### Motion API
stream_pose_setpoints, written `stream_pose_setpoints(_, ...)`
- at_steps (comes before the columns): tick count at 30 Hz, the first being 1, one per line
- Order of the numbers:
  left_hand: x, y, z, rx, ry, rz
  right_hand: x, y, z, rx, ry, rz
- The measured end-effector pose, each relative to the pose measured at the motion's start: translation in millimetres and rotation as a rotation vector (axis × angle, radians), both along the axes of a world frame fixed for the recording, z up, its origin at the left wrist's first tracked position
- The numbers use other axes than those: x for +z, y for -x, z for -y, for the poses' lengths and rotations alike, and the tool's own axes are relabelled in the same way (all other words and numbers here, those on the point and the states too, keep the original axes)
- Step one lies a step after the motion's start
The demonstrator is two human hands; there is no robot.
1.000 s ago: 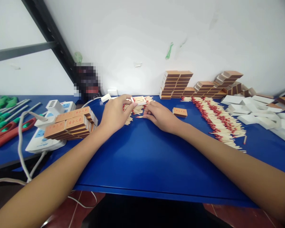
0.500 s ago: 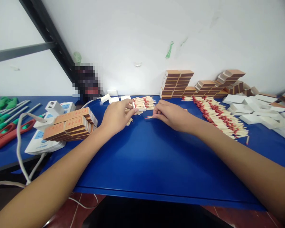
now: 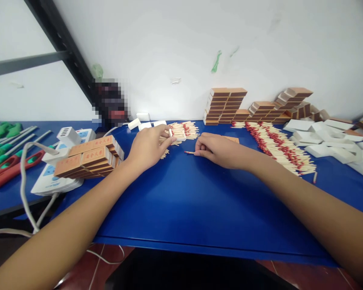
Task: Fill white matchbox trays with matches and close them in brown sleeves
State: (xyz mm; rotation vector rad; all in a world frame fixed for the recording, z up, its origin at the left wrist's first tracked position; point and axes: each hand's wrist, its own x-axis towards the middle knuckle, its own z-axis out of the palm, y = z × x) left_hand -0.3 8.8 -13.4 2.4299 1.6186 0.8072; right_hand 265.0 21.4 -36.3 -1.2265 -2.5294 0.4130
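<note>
My left hand (image 3: 148, 147) is closed on a white matchbox tray (image 3: 178, 133) filled with matches, held just above the blue table (image 3: 181, 201). My right hand (image 3: 219, 149) rests on the table with its fingers pinched on a few red-tipped matches (image 3: 189, 152). A small heap of loose matches (image 3: 186, 129) lies just behind both hands. A brown matchbox sleeve (image 3: 232, 139) peeks out behind my right hand.
Stacked brown matchboxes (image 3: 89, 158) sit on a white power strip (image 3: 56, 181) at left, beside green and red screwdrivers (image 3: 6, 155). More stacks (image 3: 226, 105) line the wall. A long row of matches (image 3: 278, 147) and white empty trays (image 3: 335, 141) fill the right.
My right hand drew back from the match heap toward the right, then settled on the table pinching matches, and now covers most of the brown sleeve. My left hand stayed put.
</note>
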Motion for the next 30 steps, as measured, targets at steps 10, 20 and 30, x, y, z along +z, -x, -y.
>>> stream_pose_setpoints(10, -4.5, 1.7, -1.8, -0.041, 0.016, -0.006, 10.2, -6.3, 0.7, -0.002, -0.027, -0.064)
stream_pose_setpoints(20, -5.4, -9.5, 10.0, -0.275, 0.123, 0.085, 17.4, 2.2, 7.8, -0.022, -0.095, -0.095)
stream_pose_setpoints(30, -7.4, -6.6, 4.9, -0.295, 0.11, 0.17, 20.7, -0.2, 3.9, 0.021, -0.143, -0.144)
